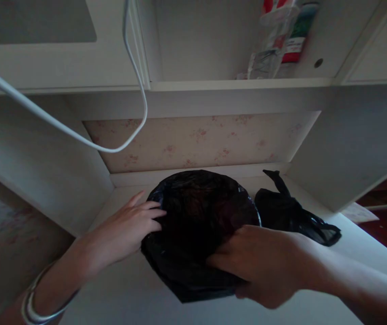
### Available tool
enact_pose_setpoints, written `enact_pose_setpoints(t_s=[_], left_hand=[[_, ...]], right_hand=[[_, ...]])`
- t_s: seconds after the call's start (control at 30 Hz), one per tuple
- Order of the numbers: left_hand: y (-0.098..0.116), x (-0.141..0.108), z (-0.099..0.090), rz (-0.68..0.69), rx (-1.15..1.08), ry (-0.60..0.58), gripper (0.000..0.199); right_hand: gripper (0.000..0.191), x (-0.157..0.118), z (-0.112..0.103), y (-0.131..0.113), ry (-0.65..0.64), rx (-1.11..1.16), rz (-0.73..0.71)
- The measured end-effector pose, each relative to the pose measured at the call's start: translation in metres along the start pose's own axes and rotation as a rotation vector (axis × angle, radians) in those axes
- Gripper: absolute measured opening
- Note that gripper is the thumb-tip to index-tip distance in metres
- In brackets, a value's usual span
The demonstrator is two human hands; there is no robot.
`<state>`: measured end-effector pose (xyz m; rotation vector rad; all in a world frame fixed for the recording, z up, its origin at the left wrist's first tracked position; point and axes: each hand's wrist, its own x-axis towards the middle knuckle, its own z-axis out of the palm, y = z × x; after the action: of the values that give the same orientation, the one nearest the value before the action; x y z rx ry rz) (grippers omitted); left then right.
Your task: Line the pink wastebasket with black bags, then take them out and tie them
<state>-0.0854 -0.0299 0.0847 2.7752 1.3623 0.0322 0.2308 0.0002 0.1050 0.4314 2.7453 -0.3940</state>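
Note:
A black garbage bag [186, 275] lines a round bin, its mouth facing me and its dark inside hard to make out. The bin itself is mostly covered; a thin pale strip of rim [257, 212] shows at the right. On the left side of the mouth lies my left hand [142, 221], fingers apart and reaching over the bag's edge. My right hand [257, 262] is closed on the bag at the near right edge, with index finger and thumb against the plastic. Its other fingers are curled under and partly hidden.
A second black bag [291, 212] with loop handles lies to the right on the white surface [139, 293]. Overhead, a white cable [112, 149] hangs at the left. A shelf [234, 85] holds a clear container [268, 49] and a red-and-green package [296, 40]. White panels stand on both sides.

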Motion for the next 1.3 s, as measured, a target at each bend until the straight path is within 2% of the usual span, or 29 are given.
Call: enact_pose_setpoints(t_s=[0.1,0.17,0.2,0.23,0.3,0.4,0.47,0.53,0.6,0.63,0.7,0.8,0.9,1.03,1.17,1.3], left_hand=[[0.019,-0.012,-0.007,0.053,0.017,-0.038,0.079],[0.047,-0.016,-0.013,0.153,-0.058,-0.100,0.087],[0.063,-0.015,-0.014,0.181,-0.077,-0.091,0.088],[0.077,-0.013,-0.014,0.183,-0.090,-0.071,0.086],[0.100,-0.004,-0.006,0.092,-0.095,-0.022,0.071],[0.109,0.010,0.017,-0.085,-0.049,0.023,0.038],[0.101,0.014,0.030,-0.087,-0.002,0.038,0.026],[0.088,0.013,0.037,-0.028,0.012,0.050,0.016],[0.074,0.008,0.036,0.022,-0.002,0.049,0.010],[0.067,0.006,0.034,0.038,-0.018,0.041,0.012],[0.052,0.001,0.027,0.065,-0.054,0.008,0.020],[0.031,-0.004,0.016,0.103,-0.103,-0.015,0.032],[0.013,-0.007,0.011,0.116,-0.111,0.009,0.039],[-0.001,-0.013,0.013,0.099,-0.085,0.027,0.045],[-0.006,-0.016,0.017,0.106,-0.068,0.021,0.047],[-0.011,-0.012,0.019,0.120,-0.066,0.024,0.047]], right_hand=[[0.032,0.009,0.001,-0.005,0.017,-0.042,0.007],[0.033,0.016,0.001,-0.008,0.067,-0.029,0.018],[0.031,0.019,0.000,-0.010,0.076,-0.021,0.026],[0.027,0.022,0.000,-0.012,0.071,-0.011,0.033],[0.026,0.023,-0.002,-0.014,0.045,0.025,0.048],[0.035,0.019,-0.003,-0.012,0.081,0.103,0.069],[0.054,0.014,-0.002,-0.006,0.155,0.098,0.016],[0.074,0.010,0.000,0.004,0.200,0.057,-0.078],[0.087,0.009,0.001,0.012,0.184,0.030,-0.133],[0.087,0.010,0.000,0.016,0.159,0.030,-0.126],[0.076,0.012,-0.002,0.018,0.105,0.042,-0.063],[0.048,0.016,-0.006,0.015,0.037,0.013,0.021],[0.032,0.020,-0.004,0.013,0.025,-0.073,0.021],[0.021,0.019,0.004,0.018,0.083,-0.155,0.025],[0.017,0.014,0.007,0.028,0.146,-0.195,0.036],[0.017,0.011,0.006,0.034,0.137,-0.229,0.056]])
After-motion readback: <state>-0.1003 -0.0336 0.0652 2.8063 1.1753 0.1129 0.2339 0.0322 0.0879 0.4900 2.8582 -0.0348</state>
